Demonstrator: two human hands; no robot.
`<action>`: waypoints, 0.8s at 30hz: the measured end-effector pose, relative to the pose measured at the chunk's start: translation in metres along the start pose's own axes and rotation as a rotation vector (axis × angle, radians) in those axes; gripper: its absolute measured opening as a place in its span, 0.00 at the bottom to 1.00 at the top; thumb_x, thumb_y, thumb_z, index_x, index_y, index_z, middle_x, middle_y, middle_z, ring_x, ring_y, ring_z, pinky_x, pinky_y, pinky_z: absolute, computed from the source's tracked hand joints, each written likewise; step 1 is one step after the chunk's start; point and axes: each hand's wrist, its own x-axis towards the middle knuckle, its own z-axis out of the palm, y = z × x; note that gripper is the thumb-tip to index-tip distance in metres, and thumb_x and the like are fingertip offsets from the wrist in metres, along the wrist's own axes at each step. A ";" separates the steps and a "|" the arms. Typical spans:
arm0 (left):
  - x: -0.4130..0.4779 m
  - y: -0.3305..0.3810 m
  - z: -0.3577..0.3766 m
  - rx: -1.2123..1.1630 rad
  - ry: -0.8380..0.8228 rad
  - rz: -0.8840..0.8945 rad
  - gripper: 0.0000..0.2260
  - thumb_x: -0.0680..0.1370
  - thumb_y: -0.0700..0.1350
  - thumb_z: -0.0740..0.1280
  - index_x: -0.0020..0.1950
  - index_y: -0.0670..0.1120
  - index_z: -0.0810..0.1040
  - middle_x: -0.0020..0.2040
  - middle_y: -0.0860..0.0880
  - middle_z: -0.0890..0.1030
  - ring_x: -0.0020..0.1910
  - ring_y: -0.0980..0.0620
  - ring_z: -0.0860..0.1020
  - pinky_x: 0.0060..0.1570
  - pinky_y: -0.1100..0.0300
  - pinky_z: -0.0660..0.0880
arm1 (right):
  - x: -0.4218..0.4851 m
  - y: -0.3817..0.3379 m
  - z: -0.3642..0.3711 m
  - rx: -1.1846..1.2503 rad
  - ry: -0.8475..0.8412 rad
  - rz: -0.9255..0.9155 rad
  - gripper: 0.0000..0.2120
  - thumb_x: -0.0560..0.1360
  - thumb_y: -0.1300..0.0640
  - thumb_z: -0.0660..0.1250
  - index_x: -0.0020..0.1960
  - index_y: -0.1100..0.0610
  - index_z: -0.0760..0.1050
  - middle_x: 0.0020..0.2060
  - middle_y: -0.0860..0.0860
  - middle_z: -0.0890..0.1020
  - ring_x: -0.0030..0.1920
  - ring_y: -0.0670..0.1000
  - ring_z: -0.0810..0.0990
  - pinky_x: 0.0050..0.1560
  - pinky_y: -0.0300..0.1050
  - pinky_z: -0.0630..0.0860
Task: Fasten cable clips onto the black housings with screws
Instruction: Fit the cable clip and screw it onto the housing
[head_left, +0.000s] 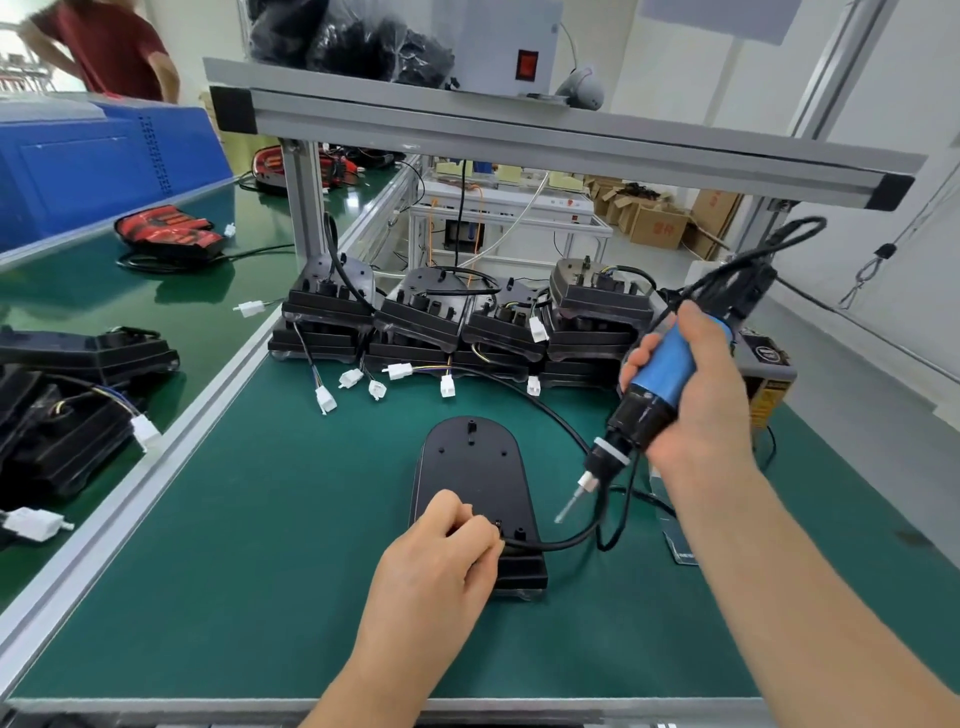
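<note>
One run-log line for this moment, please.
step: clip fastening, driver not engaged | left hand: pinches cable at near end of black housing | right hand: grips electric screwdriver | bit: raised beside housing, not touching

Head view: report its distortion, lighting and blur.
In the head view the wide-angle lens bows the aluminium shelf rail; in the head view light is even, with soft shadow beneath the black housing, where the left hand pinches the black cable; in the head view the electric screwdriver in the right hand looks sharp, its bit slightly soft.
</note>
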 end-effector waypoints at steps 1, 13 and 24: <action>0.000 0.000 0.000 -0.002 -0.001 0.004 0.09 0.72 0.37 0.72 0.36 0.43 0.74 0.37 0.50 0.70 0.39 0.48 0.80 0.27 0.53 0.75 | 0.002 0.007 0.006 -0.013 -0.019 -0.028 0.14 0.72 0.55 0.71 0.52 0.57 0.69 0.30 0.52 0.76 0.28 0.48 0.75 0.32 0.40 0.76; -0.001 -0.006 0.005 -0.027 0.011 0.009 0.06 0.73 0.42 0.68 0.37 0.46 0.73 0.38 0.51 0.70 0.45 0.54 0.80 0.29 0.57 0.76 | 0.003 0.050 0.029 -0.278 -0.211 -0.150 0.10 0.72 0.54 0.68 0.47 0.55 0.69 0.30 0.52 0.76 0.26 0.51 0.74 0.30 0.44 0.74; -0.001 -0.005 0.005 0.000 0.009 -0.003 0.07 0.73 0.42 0.67 0.35 0.45 0.74 0.38 0.50 0.70 0.43 0.53 0.80 0.29 0.56 0.76 | -0.002 0.051 0.031 -0.298 -0.262 -0.144 0.06 0.72 0.54 0.68 0.44 0.53 0.72 0.31 0.52 0.76 0.26 0.51 0.74 0.30 0.43 0.74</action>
